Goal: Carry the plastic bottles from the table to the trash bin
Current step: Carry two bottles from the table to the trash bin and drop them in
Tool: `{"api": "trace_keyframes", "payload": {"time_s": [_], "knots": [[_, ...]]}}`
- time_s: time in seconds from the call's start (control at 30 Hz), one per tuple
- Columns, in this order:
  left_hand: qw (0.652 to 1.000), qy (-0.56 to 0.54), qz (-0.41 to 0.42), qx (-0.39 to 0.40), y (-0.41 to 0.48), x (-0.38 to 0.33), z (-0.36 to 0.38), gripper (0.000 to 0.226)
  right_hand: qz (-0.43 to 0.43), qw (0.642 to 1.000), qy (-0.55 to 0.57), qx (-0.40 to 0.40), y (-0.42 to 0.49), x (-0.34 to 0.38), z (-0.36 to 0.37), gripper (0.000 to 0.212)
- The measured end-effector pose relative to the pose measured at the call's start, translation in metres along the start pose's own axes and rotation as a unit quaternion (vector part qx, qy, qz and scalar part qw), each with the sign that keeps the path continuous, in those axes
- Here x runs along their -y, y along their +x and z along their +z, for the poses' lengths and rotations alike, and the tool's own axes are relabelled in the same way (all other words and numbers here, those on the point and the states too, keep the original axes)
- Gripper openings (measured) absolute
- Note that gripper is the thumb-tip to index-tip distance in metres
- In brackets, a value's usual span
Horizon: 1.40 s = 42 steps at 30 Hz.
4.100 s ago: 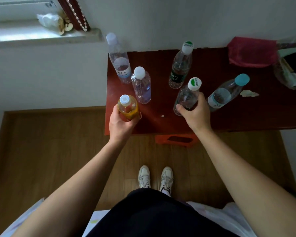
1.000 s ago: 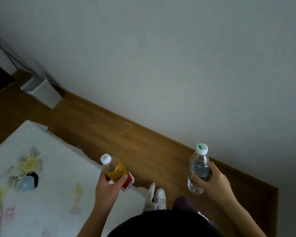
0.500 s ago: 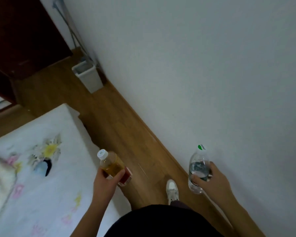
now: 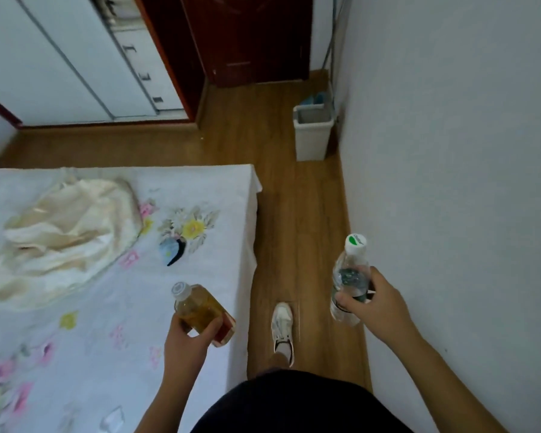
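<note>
The left hand (image 4: 186,340) is closed around the lower body of a short clear plastic bottle of amber liquid with a white cap and a red label (image 4: 200,309). Thumb and fingers wrap the base; the bottle tilts up and to the left, cap uppermost, held in the air above the edge of the bed.

The right hand (image 4: 377,307) is closed around the middle of a taller clear plastic water bottle with a white-and-green cap and a dark green label (image 4: 350,278). Fingers cross the label; the thumb (image 4: 349,303) presses the near side. This bottle stands nearly upright, its cap close to the pale wall (image 4: 450,151) on the right, and it is held clear of the floor.

Both forearms extend from the bottom of the view, either side of a dark garment at the person's waist. One white lace-up shoe (image 4: 282,328) is planted on the brown wooden floor (image 4: 306,229), between the two hands.

To the left lies a bed under a white sheet printed with flowers (image 4: 91,323), with a crumpled cream cloth (image 4: 63,232) on it.

Ahead along the strip of floor between bed and wall, a light grey rectangular plastic trash bin (image 4: 313,135) stands open-topped just beside the wall, well apart from both bottles. Behind it is a dark red-brown wooden door (image 4: 250,39); to the door's left, white wardrobe panels (image 4: 60,57).
</note>
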<state>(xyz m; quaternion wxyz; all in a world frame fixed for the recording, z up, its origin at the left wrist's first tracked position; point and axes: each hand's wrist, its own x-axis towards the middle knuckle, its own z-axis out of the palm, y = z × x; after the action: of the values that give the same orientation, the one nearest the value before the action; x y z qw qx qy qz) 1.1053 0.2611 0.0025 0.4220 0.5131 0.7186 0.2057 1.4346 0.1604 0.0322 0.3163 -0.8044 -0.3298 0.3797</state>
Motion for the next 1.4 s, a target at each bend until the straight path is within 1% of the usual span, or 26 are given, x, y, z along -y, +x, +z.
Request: {"api": "trace_keyframes", "payload": {"time_s": [0.07, 0.17, 0.27, 0.33, 0.43, 0.53, 0.63, 0.67, 0.73, 0.77, 0.8, 0.87, 0.9, 1.03, 1.13, 1.2, 1.3, 1.4], "knots": [[1.0, -0.003, -0.006, -0.005, 0.034, -0.017, 0.004, 0.067, -0.003, 1.0, -0.01, 0.011, 0.039, 0.02, 0.004, 0.06], [1.0, -0.01, -0.012, 0.003, 0.086, -0.055, 0.014, 0.068, 0.017, 0.999, -0.025, 0.015, 0.088, 0.047, 0.005, 0.062], [0.999, -0.014, 0.017, 0.034, 0.142, -0.103, 0.026, 0.068, 0.025, 0.999, -0.023, -0.003, 0.132, 0.07, 0.002, 0.06], [0.997, -0.007, 0.044, 0.055, 0.176, -0.136, 0.037, 0.065, 0.038, 0.999, -0.021, -0.016, 0.16, 0.081, -0.004, 0.057], [0.995, -0.029, 0.066, 0.062, 0.226, -0.193, 0.053, 0.054, 0.058, 0.997, -0.012, -0.038, 0.206, 0.098, -0.017, 0.049], [0.994, -0.033, 0.078, 0.066, 0.277, -0.236, 0.075, 0.053, 0.074, 0.997, -0.002, -0.034, 0.262, 0.11, -0.028, 0.041], [0.995, -0.029, 0.071, 0.058, 0.331, -0.265, 0.096, 0.053, 0.085, 0.996, 0.0, -0.021, 0.332, 0.129, -0.035, 0.042], [0.996, -0.031, 0.067, 0.054, 0.347, -0.274, 0.102, 0.051, 0.08, 0.997, -0.004, -0.015, 0.356, 0.139, -0.036, 0.048], [0.997, -0.031, 0.054, 0.039, 0.377, -0.294, 0.111, 0.051, 0.062, 0.998, -0.008, -0.004, 0.408, 0.163, -0.041, 0.075], [0.998, -0.028, 0.045, 0.028, 0.391, -0.305, 0.114, 0.052, 0.05, 0.999, -0.014, 0.005, 0.435, 0.175, -0.043, 0.086], [0.999, -0.027, 0.036, 0.017, 0.405, -0.315, 0.118, 0.054, 0.038, 0.999, -0.021, 0.021, 0.46, 0.19, -0.044, 0.085], [0.999, -0.035, 0.018, -0.008, 0.431, -0.34, 0.121, 0.054, 0.013, 0.998, -0.035, 0.053, 0.508, 0.225, -0.045, 0.068], [0.999, -0.04, 0.012, -0.021, 0.444, -0.352, 0.122, 0.053, -0.003, 0.997, -0.039, 0.069, 0.533, 0.244, -0.046, 0.064], [0.996, -0.065, -0.014, -0.064, 0.493, -0.391, 0.118, 0.049, -0.061, 0.99, -0.066, 0.113, 0.621, 0.318, -0.045, 0.064], [0.992, -0.084, -0.018, -0.09, 0.532, -0.42, 0.115, 0.041, -0.087, 0.987, -0.05, 0.125, 0.678, 0.367, -0.041, 0.065], [0.991, -0.092, -0.016, -0.097, 0.565, -0.434, 0.115, 0.04, -0.099, 0.986, -0.047, 0.127, 0.714, 0.393, -0.035, 0.061], [0.99, -0.101, -0.019, -0.095, 0.623, -0.458, 0.117, 0.05, -0.106, 0.985, -0.06, 0.123, 0.766, 0.419, -0.029, 0.058], [0.992, -0.104, -0.014, -0.07, 0.682, -0.493, 0.121, 0.055, -0.08, 0.99, -0.046, 0.106, 0.807, 0.434, -0.029, 0.061]]}}
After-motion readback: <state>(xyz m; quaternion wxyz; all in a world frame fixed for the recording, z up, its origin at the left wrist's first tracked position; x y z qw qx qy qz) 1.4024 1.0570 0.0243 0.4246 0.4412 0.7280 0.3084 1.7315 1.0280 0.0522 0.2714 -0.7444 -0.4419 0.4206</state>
